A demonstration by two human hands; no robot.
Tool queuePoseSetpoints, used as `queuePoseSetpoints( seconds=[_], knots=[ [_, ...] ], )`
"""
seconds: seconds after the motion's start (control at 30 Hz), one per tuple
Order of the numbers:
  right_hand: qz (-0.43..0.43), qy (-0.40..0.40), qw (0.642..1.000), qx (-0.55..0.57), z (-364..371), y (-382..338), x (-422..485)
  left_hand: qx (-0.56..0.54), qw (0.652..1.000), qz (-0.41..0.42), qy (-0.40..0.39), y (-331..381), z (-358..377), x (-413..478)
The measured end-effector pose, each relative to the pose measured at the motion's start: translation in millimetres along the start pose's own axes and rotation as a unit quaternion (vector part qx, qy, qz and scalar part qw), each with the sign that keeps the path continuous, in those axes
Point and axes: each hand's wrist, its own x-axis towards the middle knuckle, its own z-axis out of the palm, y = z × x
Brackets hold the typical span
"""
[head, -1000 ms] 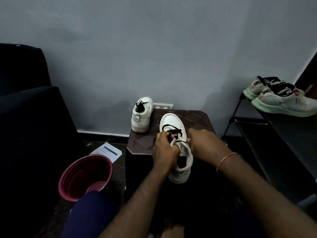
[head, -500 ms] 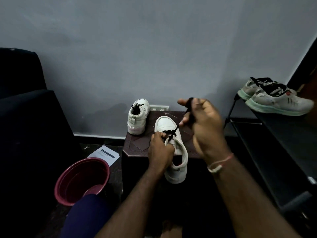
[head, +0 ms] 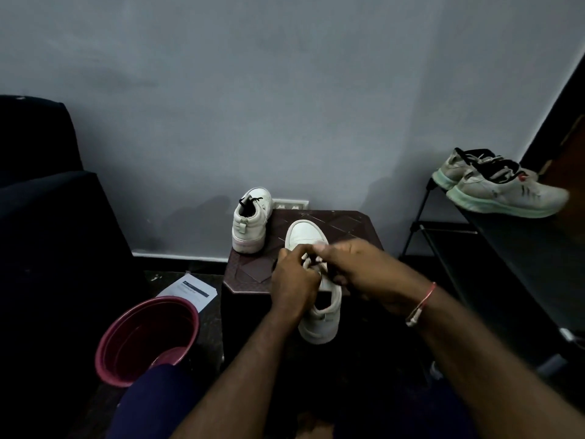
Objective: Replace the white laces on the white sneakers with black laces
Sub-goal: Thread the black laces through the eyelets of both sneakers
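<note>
A white sneaker (head: pixel 305 236) lies on the dark brown stool (head: pixel 345 221), toe toward the wall, heel over the near edge. My left hand (head: pixel 292 282) curls over its left side at the eyelets. My right hand (head: pixel 357 269) covers the tongue area from the right, fingertips bent down onto the lacing. The black lace is mostly hidden under both hands; I cannot tell which hand pinches it. A second white sneaker (head: pixel 251 223) with a black lace stands at the stool's far left corner, heel toward me.
A maroon tub (head: pixel 147 339) sits on the floor at lower left, with a paper sheet (head: pixel 191 291) behind it. A dark sofa (head: pixel 47 232) fills the left. A black rack (head: pixel 506 248) on the right carries a pair of worn pale sneakers (head: pixel 503 188).
My right hand, which had pulled the black lace up and away from the shoe, has come back down onto the lacing beside my left hand.
</note>
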Motion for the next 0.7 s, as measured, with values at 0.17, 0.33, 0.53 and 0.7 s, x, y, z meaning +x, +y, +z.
queuePoseSetpoints(
  seconds=[0.17, 0.33, 0.53, 0.7],
  knots=[
    [-0.023, 0.082, 0.979, 0.184, 18.0, -18.8, 7.7, 0.074, 0.997, 0.006, 0.016, 1.0, 6.8, -4.9],
    [-0.036, 0.127, 0.969, 0.207, 21.3, -16.1, 8.0, 0.093, 0.995, 0.015, 0.013, -0.5, 9.9, 1.3],
    [-0.073, 0.219, 0.972, -0.046, -13.8, -2.1, 23.2, 0.036, 0.997, -0.045, -0.052, 7.0, -0.7, 27.3],
    [-0.063, 0.235, 0.969, -0.03, -45.1, -4.1, 33.4, 0.002, 0.997, 0.025, -0.077, 8.0, -1.5, 36.0]
  ],
)
